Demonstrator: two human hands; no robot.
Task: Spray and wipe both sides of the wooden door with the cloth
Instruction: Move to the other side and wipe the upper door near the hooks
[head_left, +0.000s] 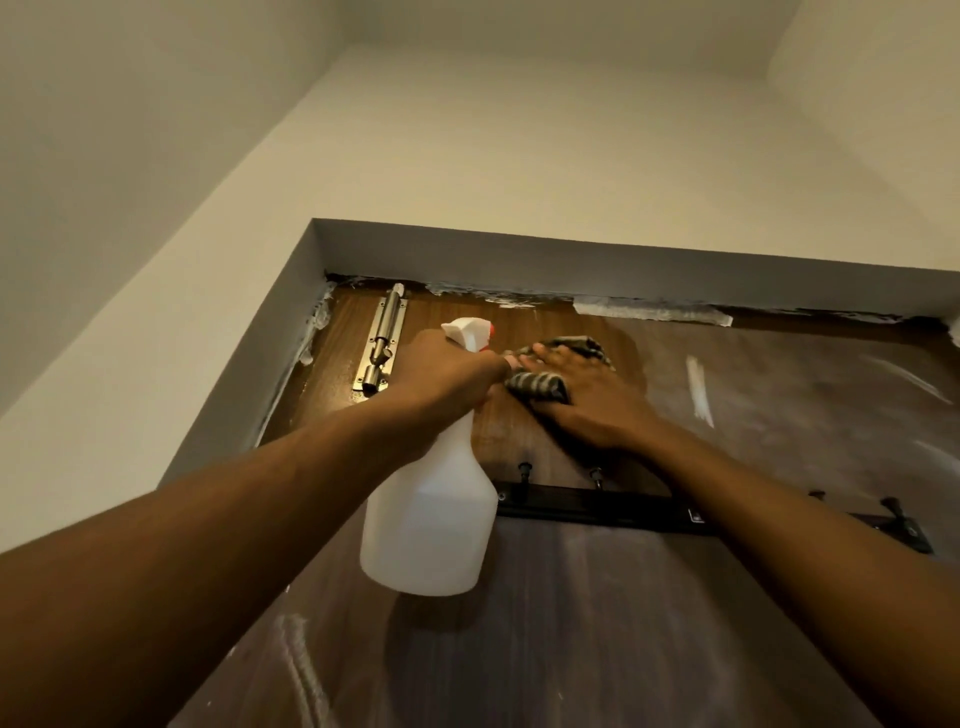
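Observation:
The brown wooden door fills the lower part of the view, streaked with white smears. My left hand grips the neck of a white spray bottle with a white and red nozzle, held up close to the door's top. My right hand lies with spread fingers on a dark striped cloth and presses it flat against the door's upper part, just right of the bottle's nozzle. Most of the cloth is hidden under that hand.
A metal slide bolt is fixed at the door's top left. A black hook rail crosses the door below my hands. The grey door frame and white wall surround the door top; torn tape sticks along the upper edge.

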